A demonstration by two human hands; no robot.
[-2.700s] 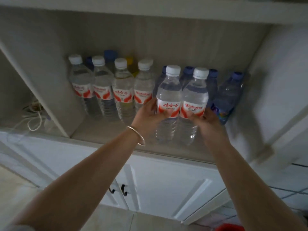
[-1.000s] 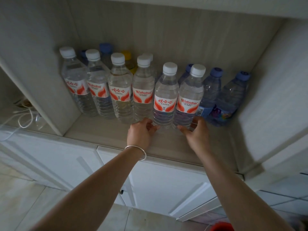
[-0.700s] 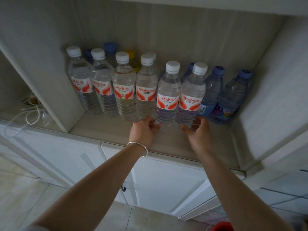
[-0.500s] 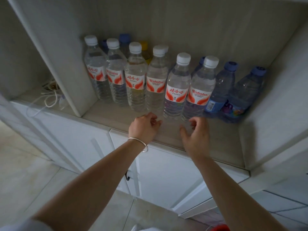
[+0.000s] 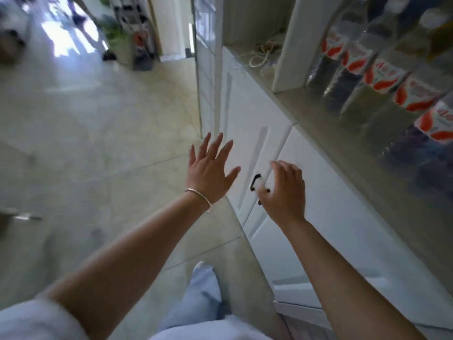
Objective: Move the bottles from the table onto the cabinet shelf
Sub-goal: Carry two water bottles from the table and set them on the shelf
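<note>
A: Are the hands holding anything?

B: No. The left hand is flat with its fingers spread wide. The right hand has loose, bent fingers and nothing in it. Both hang in the air in front of the white cabinet doors, below the shelf.

A: Where are the water bottles?

B: They stand in a row on the cabinet shelf, up on the right. They look blurry. They have red and white labels and sit close together, I think to leave room for more.

A: Why are the hands empty?

B: I think the person is turning toward the tiled floor to fetch more bottles. I cannot see the table here.
</note>
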